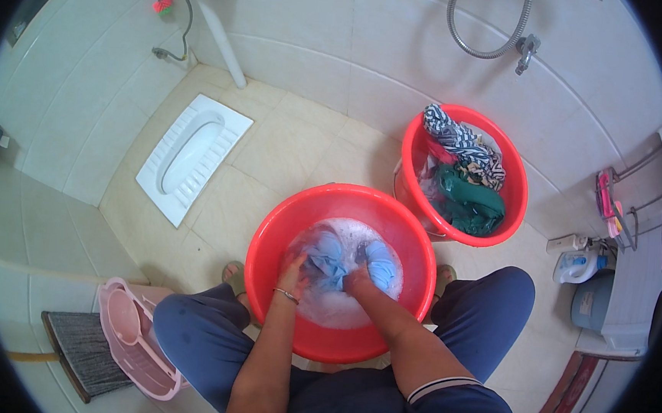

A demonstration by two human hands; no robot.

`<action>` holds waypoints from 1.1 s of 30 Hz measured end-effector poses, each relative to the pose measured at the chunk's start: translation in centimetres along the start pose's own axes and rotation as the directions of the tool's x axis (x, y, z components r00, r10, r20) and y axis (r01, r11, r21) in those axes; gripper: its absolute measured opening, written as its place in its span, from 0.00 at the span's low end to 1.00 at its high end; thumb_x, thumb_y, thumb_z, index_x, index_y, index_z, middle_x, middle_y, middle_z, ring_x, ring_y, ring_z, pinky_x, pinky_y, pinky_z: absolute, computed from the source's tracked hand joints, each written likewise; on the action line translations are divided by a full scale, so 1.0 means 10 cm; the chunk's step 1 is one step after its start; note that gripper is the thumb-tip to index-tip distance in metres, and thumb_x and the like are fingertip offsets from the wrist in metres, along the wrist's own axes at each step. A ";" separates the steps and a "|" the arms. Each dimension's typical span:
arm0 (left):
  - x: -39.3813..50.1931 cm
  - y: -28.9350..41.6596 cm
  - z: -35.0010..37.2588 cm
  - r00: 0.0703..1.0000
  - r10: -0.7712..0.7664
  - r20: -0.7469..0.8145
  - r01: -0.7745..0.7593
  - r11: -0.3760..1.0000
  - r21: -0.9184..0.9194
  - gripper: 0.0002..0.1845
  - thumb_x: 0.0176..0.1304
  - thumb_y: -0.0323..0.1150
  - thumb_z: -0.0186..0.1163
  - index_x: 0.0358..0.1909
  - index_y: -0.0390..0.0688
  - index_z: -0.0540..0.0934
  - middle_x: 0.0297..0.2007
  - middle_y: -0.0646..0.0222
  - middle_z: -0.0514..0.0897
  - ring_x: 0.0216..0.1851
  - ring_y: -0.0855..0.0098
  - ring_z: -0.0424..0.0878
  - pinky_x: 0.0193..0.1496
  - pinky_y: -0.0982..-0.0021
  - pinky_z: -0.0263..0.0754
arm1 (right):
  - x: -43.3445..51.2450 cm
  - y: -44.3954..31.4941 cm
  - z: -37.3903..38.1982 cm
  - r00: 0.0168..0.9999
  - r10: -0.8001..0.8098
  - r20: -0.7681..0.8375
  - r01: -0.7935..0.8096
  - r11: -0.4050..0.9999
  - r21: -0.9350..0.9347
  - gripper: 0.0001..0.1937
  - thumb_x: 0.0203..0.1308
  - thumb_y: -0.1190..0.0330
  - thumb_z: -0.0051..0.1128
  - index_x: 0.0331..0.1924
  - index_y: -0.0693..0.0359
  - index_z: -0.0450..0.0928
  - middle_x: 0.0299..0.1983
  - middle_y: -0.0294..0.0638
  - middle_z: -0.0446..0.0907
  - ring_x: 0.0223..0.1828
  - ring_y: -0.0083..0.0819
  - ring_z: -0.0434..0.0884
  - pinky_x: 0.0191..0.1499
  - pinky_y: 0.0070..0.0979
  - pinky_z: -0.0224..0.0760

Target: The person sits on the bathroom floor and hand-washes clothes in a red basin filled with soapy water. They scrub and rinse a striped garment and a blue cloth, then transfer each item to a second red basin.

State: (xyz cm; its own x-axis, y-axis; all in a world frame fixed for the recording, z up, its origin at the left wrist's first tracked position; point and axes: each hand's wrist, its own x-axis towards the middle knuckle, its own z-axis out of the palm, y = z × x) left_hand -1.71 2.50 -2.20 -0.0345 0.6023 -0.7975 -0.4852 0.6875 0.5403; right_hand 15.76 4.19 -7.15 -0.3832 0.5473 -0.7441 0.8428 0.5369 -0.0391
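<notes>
A red plastic basin stands between my knees with sudsy water inside. Light blue wet cloth lies bunched in the suds, and a rounded fold of it bulges up on the right side. My right hand grips the cloth near the middle of the basin, its fingers partly hidden by fabric and foam. At the left edge of the cloth is my left hand, a metal bangle on its wrist. Blur and water hide most of its fingers, so its hold is unclear.
A red bucket of wet clothes touches or nearly touches the basin's far right. A squat toilet is set in the tiled floor at far left. Beside my left knee are a pink basin with a dipper and a broom.
</notes>
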 end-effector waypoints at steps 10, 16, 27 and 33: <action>-0.16 0.12 0.27 0.992 -0.041 0.118 0.054 0.992 -0.115 0.30 0.58 0.53 0.58 0.59 0.53 0.67 0.56 0.67 0.72 0.54 0.62 0.70 0.57 0.56 0.63 | -0.32 0.15 -0.68 0.848 0.285 -0.447 0.298 0.442 0.846 0.16 0.49 0.61 0.49 0.38 0.60 0.80 0.41 0.56 0.79 0.44 0.50 0.79 0.47 0.40 0.72; -0.04 0.00 0.16 0.842 0.330 0.427 -0.142 0.899 -0.415 0.27 0.61 0.53 0.54 0.56 0.47 0.70 0.47 0.70 0.78 0.45 0.70 0.77 0.48 0.65 0.74 | -1.80 -0.54 -1.33 0.658 -0.099 -0.746 0.663 0.545 0.513 0.15 0.47 0.61 0.54 0.37 0.60 0.75 0.31 0.53 0.79 0.33 0.51 0.79 0.39 0.43 0.72; -0.59 0.01 0.66 0.946 0.165 0.280 -0.104 0.970 -0.221 0.16 0.65 0.42 0.53 0.50 0.46 0.74 0.41 0.70 0.80 0.41 0.72 0.79 0.43 0.67 0.77 | -0.63 0.31 -1.04 0.760 0.463 -0.457 0.010 0.694 0.720 0.18 0.54 0.52 0.53 0.35 0.59 0.81 0.34 0.49 0.81 0.34 0.47 0.81 0.39 0.42 0.75; -0.24 0.05 0.28 0.768 0.374 0.519 -0.261 0.924 -0.280 0.12 0.65 0.38 0.53 0.46 0.45 0.76 0.38 0.71 0.81 0.37 0.73 0.79 0.41 0.70 0.77 | -1.15 -0.43 -0.80 0.474 0.278 -0.835 0.497 0.699 0.514 0.14 0.47 0.61 0.59 0.32 0.63 0.77 0.34 0.52 0.77 0.33 0.51 0.79 0.35 0.43 0.73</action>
State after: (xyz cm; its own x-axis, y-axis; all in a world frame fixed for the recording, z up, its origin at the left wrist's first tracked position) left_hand 0.54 2.50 0.72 0.2452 0.9308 -0.2712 -0.6836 0.3644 0.6324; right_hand 13.56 0.74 6.95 -0.2634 0.9451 0.1935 0.5929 0.3169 -0.7403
